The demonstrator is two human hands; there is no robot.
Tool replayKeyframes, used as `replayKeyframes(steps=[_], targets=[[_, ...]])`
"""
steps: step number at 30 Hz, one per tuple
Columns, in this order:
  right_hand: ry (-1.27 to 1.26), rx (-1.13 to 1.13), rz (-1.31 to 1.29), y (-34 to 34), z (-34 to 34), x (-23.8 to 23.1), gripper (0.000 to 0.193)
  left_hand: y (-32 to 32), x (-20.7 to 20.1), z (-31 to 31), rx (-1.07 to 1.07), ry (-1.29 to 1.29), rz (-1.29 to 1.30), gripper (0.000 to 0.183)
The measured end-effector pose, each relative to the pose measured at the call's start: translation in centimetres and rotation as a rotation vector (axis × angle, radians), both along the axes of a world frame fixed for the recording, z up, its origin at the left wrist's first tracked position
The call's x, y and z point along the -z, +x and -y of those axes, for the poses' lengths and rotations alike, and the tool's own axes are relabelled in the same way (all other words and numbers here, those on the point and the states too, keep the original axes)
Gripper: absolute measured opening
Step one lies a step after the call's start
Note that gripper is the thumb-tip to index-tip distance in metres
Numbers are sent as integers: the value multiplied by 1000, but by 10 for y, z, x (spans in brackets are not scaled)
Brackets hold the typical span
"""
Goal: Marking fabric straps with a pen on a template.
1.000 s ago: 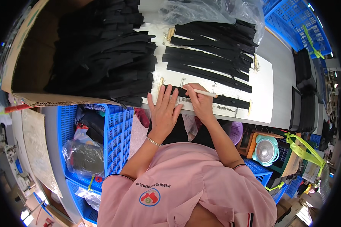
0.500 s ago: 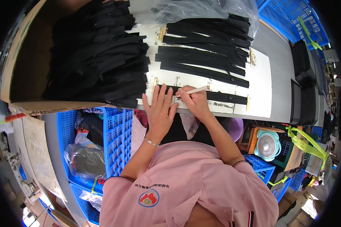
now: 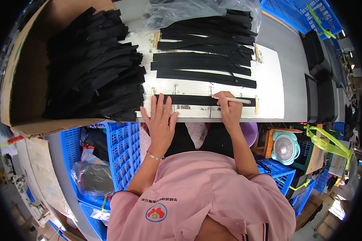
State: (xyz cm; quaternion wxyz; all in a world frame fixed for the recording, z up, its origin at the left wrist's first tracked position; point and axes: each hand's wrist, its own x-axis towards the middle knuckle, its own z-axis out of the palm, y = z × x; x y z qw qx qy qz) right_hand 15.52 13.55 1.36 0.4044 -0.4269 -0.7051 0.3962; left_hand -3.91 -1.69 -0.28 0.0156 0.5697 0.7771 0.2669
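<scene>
A single black fabric strip (image 3: 191,100) lies straight across the white board (image 3: 271,80), along its near side. The spread fingers of my left hand (image 3: 161,124) rest flat on the strip's left end and hold nothing. Toward the strip's right part, my right hand (image 3: 230,114) pinches a slim white pencil (image 3: 240,100). Its tip touches or nearly touches the strip by a dark line marked on the board; the fingers partly hide that spot. Several more black strips (image 3: 201,60) lie side by side farther back on the board.
At the left an open cardboard box (image 3: 14,92) holds a large heap of black strips (image 3: 92,76). Clear plastic film (image 3: 185,12) lies at the back. Black stacks (image 3: 328,98) stand on the right. Blue crates (image 3: 126,154) are below the table edge, with a turquoise fan (image 3: 285,148) at the right.
My right hand with the pencil has moved right along the strip, away from my left hand. My left hand still presses the left end. The view has shifted slightly.
</scene>
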Motion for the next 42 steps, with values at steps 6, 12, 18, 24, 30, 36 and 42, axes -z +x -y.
replayKeyframes(steps=[6, 12, 18, 24, 30, 36, 42], targets=[[-24, 3, 13, 1, -1, 1, 23, 39, -12, -15, 90, -9, 85, 66], [-44, -7, -25, 0, 1, 2, 22, 68, -10, -30, 226, -74, 131, 63], [-16, -26, 7, 1, -1, 5, 21, 69, -14, -34, 209, -93, 123, 60], [7, -23, 23, -1, -2, 6, 22, 66, -16, -37, 217, -122, 115, 60], [-47, -32, -12, 5, 0, 4, 24, 65, -14, -37, 222, -126, 95, 60], [67, -98, 1, 6, -4, 7, 25, 65, -14, -37, 217, -119, 77, 60], [128, -114, -5, 11, -4, 13, 25, 68, -12, -39, 213, -120, 62, 60]])
